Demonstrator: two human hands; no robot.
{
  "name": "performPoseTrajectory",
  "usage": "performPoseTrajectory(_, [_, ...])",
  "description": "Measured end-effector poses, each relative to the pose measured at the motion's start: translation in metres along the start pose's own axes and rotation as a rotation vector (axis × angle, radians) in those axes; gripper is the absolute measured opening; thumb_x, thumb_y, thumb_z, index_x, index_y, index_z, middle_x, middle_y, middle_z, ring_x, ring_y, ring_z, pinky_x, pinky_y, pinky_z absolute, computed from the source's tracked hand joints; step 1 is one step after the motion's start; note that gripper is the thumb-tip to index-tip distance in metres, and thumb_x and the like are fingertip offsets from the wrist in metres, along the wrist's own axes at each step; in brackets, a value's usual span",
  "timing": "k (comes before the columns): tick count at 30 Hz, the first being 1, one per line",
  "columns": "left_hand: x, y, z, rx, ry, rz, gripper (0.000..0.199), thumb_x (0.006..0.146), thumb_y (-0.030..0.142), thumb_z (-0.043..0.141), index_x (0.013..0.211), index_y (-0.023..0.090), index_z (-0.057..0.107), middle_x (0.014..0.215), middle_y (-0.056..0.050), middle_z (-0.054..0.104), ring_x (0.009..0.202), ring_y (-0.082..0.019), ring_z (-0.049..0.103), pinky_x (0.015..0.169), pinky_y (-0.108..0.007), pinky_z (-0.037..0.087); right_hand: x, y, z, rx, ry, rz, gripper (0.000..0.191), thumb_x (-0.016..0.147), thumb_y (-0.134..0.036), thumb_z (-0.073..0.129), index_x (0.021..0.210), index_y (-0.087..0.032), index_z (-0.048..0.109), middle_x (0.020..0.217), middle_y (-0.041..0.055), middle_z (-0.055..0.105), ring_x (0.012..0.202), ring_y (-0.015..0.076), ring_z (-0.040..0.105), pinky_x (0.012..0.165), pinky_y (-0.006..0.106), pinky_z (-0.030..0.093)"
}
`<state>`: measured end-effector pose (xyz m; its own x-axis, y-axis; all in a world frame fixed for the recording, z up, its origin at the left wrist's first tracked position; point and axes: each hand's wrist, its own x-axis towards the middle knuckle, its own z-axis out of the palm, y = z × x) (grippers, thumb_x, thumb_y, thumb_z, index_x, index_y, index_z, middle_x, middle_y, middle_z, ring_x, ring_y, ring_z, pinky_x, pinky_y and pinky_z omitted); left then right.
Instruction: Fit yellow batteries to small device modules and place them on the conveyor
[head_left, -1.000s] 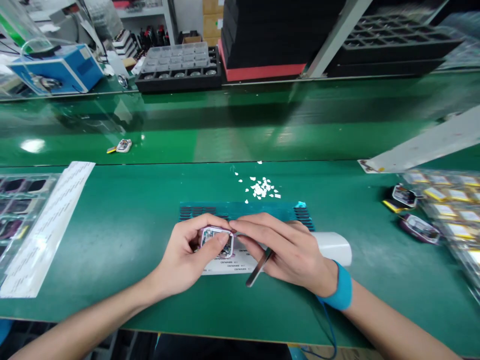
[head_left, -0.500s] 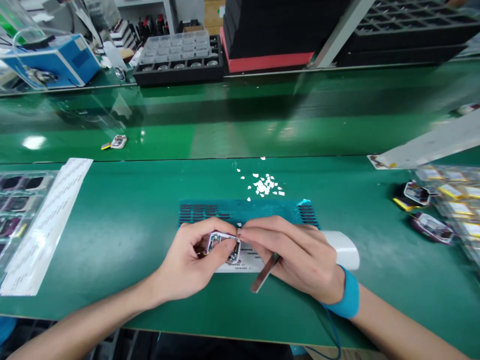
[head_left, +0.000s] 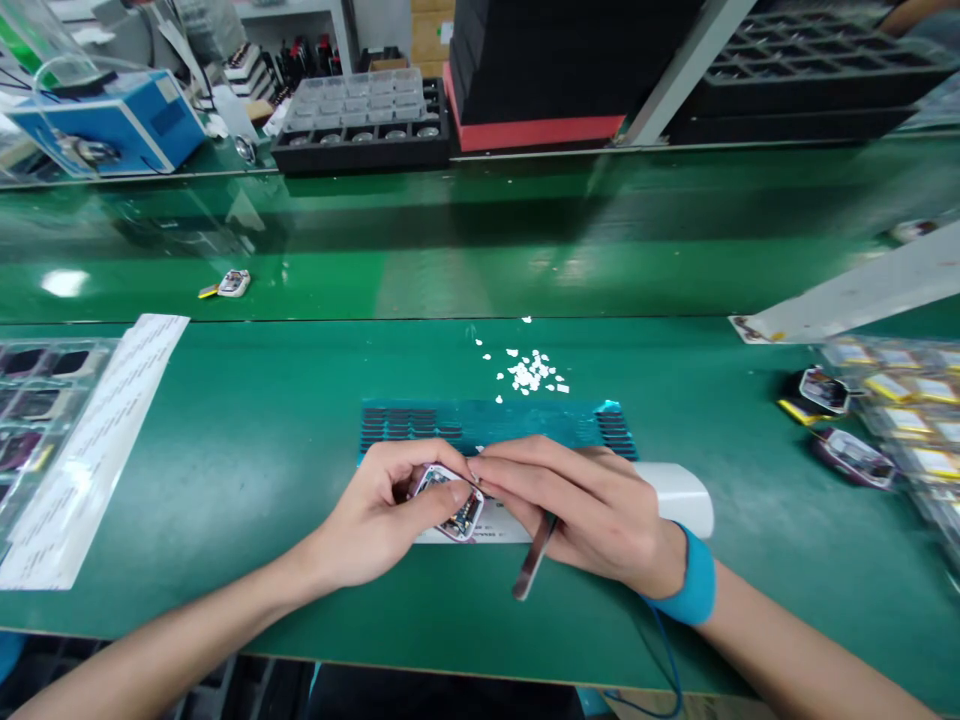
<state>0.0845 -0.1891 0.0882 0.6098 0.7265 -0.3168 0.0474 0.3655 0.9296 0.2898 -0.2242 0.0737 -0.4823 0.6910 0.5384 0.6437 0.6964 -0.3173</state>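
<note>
My left hand [head_left: 394,510] is closed around a small watch case [head_left: 459,515] with its circuit board showing, the thumb lying across the open side. Against the upper right corner of this case, the fingertips of my right hand [head_left: 577,505] are pressed together. A pair of metal tweezers [head_left: 534,568] is tucked in the right hand, its flat end sticking out below the palm; the tips are hidden. Anything tiny between the right fingertips cannot be made out. Under both hands lie a blue film sheet [head_left: 517,420] with rows of dark strips and a white printed sheet [head_left: 495,528].
White scraps [head_left: 531,372] lie beyond the blue film. A white rounded object [head_left: 684,498] sits beside my right wrist, which wears a blue corded band [head_left: 697,575]. Clear trays [head_left: 919,400] and two opened watch cases [head_left: 855,458] are at right. Leftward are a tray [head_left: 45,400] and paper strip [head_left: 97,450].
The watch case has tilted in my left hand, its lower right side turning down. My right hand has shifted slightly left, and the tweezers' end has swung a little right and down.
</note>
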Motion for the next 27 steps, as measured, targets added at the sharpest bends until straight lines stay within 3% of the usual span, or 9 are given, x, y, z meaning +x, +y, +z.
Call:
performPoseTrajectory(3, [0.000, -0.001, -0.001, 0.027, 0.015, 0.022, 0.017, 0.084, 0.032, 0.063, 0.078, 0.016, 0.063, 0.062, 0.002, 0.053, 0.055, -0.010, 0.041, 0.051, -0.022, 0.034, -0.001, 0.000, 0.000, -0.032, -0.006, -0.009, 0.023, 0.098, -0.011, 0.054, 0.117, -0.019, 0.062, 0.102, 0.0033, 0.074, 0.079, 0.0114, 0.072, 0.051, 0.022, 0.051])
performPoseTrajectory(9, [0.001, -0.003, -0.001, 0.025, 0.013, 0.032, 0.014, 0.084, 0.028, 0.060, 0.082, 0.015, 0.065, 0.063, 0.001, 0.054, 0.056, -0.010, 0.043, 0.052, -0.022, 0.035, -0.002, 0.002, -0.002, -0.069, -0.044, -0.048, 0.037, 0.092, 0.000, 0.047, 0.122, -0.015, 0.061, 0.107, 0.0046, 0.073, 0.079, 0.0126, 0.072, 0.054, 0.024, 0.053])
performPoseTrajectory(14, [0.000, -0.003, -0.002, 0.005, 0.008, 0.017, 0.014, 0.085, 0.027, 0.059, 0.083, 0.014, 0.064, 0.064, 0.001, 0.054, 0.056, -0.010, 0.043, 0.053, -0.022, 0.035, -0.001, 0.003, -0.001, -0.040, -0.039, -0.051, 0.029, 0.096, -0.003, 0.048, 0.119, -0.017, 0.060, 0.104, 0.0034, 0.075, 0.078, 0.0115, 0.073, 0.052, 0.024, 0.051])
performPoseTrajectory(22, [0.002, -0.004, 0.000, 0.062, 0.013, 0.035, 0.016, 0.087, 0.028, 0.058, 0.084, 0.013, 0.065, 0.069, -0.001, 0.059, 0.059, -0.010, 0.047, 0.055, -0.022, 0.036, 0.000, 0.004, -0.003, -0.112, -0.054, -0.122, 0.024, 0.099, -0.007, 0.044, 0.116, -0.009, 0.061, 0.103, 0.0089, 0.076, 0.081, 0.0147, 0.074, 0.063, 0.026, 0.059])
performPoseTrajectory(25, [0.003, -0.006, 0.000, 0.118, 0.043, 0.032, 0.017, 0.087, 0.030, 0.058, 0.086, 0.014, 0.065, 0.069, -0.001, 0.059, 0.057, -0.010, 0.046, 0.053, -0.022, 0.034, 0.000, 0.009, 0.000, -0.239, 0.013, 0.011, 0.032, 0.093, -0.002, 0.047, 0.121, -0.012, 0.061, 0.100, 0.0055, 0.077, 0.077, 0.0144, 0.074, 0.061, 0.024, 0.060])
performPoseTrajectory(27, [0.004, -0.008, 0.000, 0.156, 0.063, 0.033, 0.018, 0.088, 0.031, 0.058, 0.088, 0.015, 0.064, 0.066, 0.001, 0.057, 0.054, -0.009, 0.043, 0.050, -0.021, 0.031, 0.001, 0.014, 0.003, -0.346, 0.020, 0.176, 0.046, 0.090, 0.001, 0.046, 0.132, -0.015, 0.056, 0.111, 0.0068, 0.075, 0.078, 0.0152, 0.074, 0.057, 0.024, 0.060])
